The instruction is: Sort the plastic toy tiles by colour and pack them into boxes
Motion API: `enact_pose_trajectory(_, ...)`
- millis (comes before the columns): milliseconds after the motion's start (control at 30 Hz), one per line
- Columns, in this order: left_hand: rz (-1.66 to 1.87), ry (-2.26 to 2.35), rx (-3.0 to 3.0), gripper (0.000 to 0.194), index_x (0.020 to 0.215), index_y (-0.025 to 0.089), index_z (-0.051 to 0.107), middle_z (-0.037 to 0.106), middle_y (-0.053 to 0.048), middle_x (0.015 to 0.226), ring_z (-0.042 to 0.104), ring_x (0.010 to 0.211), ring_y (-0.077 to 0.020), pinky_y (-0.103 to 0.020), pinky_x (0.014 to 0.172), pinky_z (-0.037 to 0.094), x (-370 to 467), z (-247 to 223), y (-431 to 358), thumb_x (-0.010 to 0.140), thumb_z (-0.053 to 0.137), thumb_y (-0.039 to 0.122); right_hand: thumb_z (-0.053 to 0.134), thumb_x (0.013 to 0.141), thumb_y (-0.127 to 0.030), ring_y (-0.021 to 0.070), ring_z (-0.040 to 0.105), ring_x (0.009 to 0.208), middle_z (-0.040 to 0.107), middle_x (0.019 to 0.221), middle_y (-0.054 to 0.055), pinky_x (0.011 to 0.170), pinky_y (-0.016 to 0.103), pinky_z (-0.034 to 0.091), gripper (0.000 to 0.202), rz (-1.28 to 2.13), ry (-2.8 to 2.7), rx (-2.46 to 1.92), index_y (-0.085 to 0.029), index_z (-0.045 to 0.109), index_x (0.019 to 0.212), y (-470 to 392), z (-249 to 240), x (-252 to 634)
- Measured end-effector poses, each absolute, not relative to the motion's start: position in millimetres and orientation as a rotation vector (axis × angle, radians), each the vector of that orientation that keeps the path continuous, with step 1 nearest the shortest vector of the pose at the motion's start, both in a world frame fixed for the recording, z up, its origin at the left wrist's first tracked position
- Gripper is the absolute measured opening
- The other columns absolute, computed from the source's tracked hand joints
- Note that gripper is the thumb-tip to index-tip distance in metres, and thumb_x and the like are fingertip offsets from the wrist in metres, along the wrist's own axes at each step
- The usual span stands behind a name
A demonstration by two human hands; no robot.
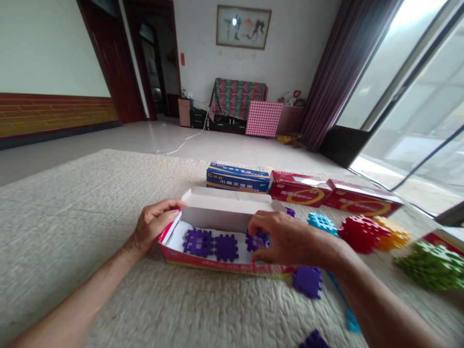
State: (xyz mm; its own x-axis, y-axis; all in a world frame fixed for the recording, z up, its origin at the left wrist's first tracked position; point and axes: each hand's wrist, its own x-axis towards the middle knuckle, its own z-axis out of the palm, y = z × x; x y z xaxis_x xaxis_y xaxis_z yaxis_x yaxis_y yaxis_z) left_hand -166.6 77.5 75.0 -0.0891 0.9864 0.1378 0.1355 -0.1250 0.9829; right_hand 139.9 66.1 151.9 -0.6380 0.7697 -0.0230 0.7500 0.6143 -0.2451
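An open cardboard box point(210, 263) with red sides and a white inside lies on the quilted cover, its lid flap point(226, 200) folded back. My left hand point(155, 223) grips the box's left end, thumb and fingers on the edge. Inside, a purple notched tile with a window pattern point(198, 243) lies beside a solid purple tile point(226, 247). Over the box's right part, my right hand point(277, 237) has its thumb and fingers closed around another purple interlocking tile point(256, 240), partly hidden by the fingers. Outside the box's right front corner lies a loose purple tile point(307, 282).
Behind the box stand a blue box point(237, 179) and two red boxes point(300, 188). To the right are cyan point(322, 222), red point(362, 233), yellow point(393, 233) and green tiles point(433, 266). A cyan strip point(351, 320) lies by my right forearm; another purple tile point(313, 340) is at the bottom edge.
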Motion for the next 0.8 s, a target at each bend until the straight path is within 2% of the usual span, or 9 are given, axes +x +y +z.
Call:
enact_pose_trajectory(133,1.300,1.335,1.337,0.039,0.093,0.014,0.069,0.062,0.001,0.060,0.052,0.050,-0.0117,-0.020,0.047,0.038,-166.6,74.6,77.4,0.066,0.069,0.041,0.073,0.072,-0.030,0.0178,0.062,0.085,0.069,0.096,0.004,0.073,0.029,0.045,0.027,0.300,-2.696,-1.281,-0.020,0.066,0.096,63.4,160.3,149.6)
enact_pose_trajectory(367,1.271,1.371,1.319,0.046,0.099,0.014,0.067,0.061,0.002,0.058,0.050,0.049,-0.0118,-0.020,0.047,0.036,-171.1,69.3,78.7,0.067,0.070,0.046,0.058,0.081,-0.025,0.0149,0.063,0.077,0.072,0.090,0.002,0.070,0.027,0.046,0.016,0.070,-2.460,-1.404,-0.021,0.069,0.092,85.8,179.1,202.2)
enact_pose_trajectory(467,1.270,1.419,1.317,0.045,0.100,0.015,0.066,0.062,0.002,0.058,0.051,0.049,-0.0126,-0.020,0.046,0.035,-172.0,68.4,78.3,0.068,0.069,0.047,0.056,0.079,-0.018,0.0150,0.064,0.075,0.072,0.085,0.003,0.066,0.025,0.046,0.018,0.102,-2.401,-1.603,-0.019,0.070,0.091,106.4,168.3,222.0)
enact_pose_trajectory(633,1.286,1.468,1.316,0.045,0.098,0.016,0.067,0.064,0.001,0.060,0.053,0.049,-0.0144,-0.021,0.047,0.036,-168.7,71.7,75.3,0.066,0.069,0.048,0.048,0.082,-0.008,0.0207,0.067,0.092,0.074,0.103,0.010,0.079,0.029,0.049,0.033,0.104,-2.440,-1.754,-0.016,0.070,0.105,131.4,138.3,230.2)
enact_pose_trajectory(800,1.301,1.461,1.295,0.045,0.098,0.016,0.067,0.066,0.000,0.063,0.054,0.051,-0.0151,-0.022,0.048,0.037,-166.1,74.0,74.0,0.066,0.070,0.048,0.045,0.084,-0.011,0.0243,0.069,0.096,0.074,0.106,0.013,0.081,0.033,0.050,0.037,0.067,-2.440,-1.759,-0.015,0.069,0.111,138.5,120.1,224.1)
